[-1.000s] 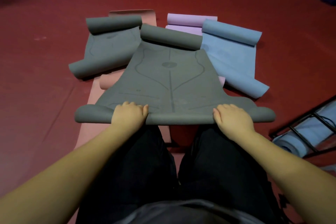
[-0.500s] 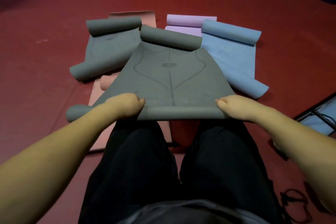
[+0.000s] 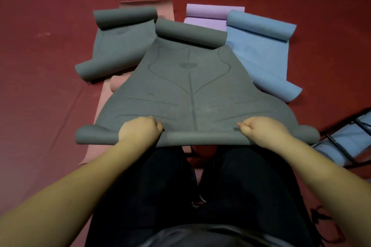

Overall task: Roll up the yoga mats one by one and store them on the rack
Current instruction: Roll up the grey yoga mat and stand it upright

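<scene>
2 hands on the near edge of the dark grey mat (image 3: 190,90), which lies at 12 o'clock from the knees, atop the other mats on the red floor (image 3: 50,66); near edge has a thin roll started, far end curls into its own roll (image 3: 190,33). Left hand (image 3: 140,129) at approx 11 o'clock, fingers curled over the started roll, gripping it; right hand (image 3: 259,129) at approx 1 o'clock, same, knuckles bunched and clamped on the roll. Fingertips hidden under the curl, so can't tell how deep the grip goes. Risks, as judgement: 1) hands sit inboard, outer ends of the roll at 9 and 3 o'clock bulge fatter and loose, so roll likely cones or telescopes if pushed fwd w/o evening out. 2) uneven push L vs R would skew the roll off the printed centre line, giving a crooked tube that fits the rack badly. 3) far-end curl will meet the incoming roll and could buckle or trap a fold. 4) mat overlaps 2nd grey mat (image 3: 118,46) at 10 o'clock, pink mat (image 3: 104,98) under it, blue mat (image 3: 265,60) at 2 o'clock, purple mat (image 3: 206,16) behind; friction may drag those along. Rack (image 3: 341,142) at 3 o'clock, just beside the roll's right end, already holds a blue roll; end could snag the bars.
</scene>
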A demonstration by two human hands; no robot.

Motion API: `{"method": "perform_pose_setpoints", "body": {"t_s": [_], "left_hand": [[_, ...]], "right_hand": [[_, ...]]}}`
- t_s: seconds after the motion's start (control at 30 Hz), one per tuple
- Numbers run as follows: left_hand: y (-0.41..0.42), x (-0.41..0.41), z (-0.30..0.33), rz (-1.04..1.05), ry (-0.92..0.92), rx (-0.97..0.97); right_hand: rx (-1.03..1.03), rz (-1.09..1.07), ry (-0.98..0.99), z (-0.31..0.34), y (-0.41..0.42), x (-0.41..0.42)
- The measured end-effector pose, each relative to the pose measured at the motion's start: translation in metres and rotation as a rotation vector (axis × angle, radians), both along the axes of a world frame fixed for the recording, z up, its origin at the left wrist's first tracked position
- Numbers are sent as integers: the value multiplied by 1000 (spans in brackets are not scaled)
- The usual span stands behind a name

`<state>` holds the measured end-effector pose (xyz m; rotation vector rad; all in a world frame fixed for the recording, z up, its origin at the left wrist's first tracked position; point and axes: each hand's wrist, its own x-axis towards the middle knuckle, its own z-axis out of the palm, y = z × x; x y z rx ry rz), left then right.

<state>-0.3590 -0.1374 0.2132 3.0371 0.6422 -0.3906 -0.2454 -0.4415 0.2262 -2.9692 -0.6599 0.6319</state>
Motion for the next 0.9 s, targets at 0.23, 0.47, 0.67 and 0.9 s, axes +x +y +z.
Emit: {"method": "perform_pose_setpoints", "body": {"t_s": [0.23, 0.47, 0.67, 0.9], "left_hand": [[9, 8, -11, -46, -108, 77], [24, 22, -12, -17, -180, -34], [22, 23, -11, -100, -209, 28], [16, -11, -16, -283, -539, 112]], "right_hand": [[106, -42, -100, -12, 0, 7], [56, 55, -217, -16, 14, 30], [30, -15, -99, -17, 17, 43], [-26, -3, -57, -20, 16, 54]]}}
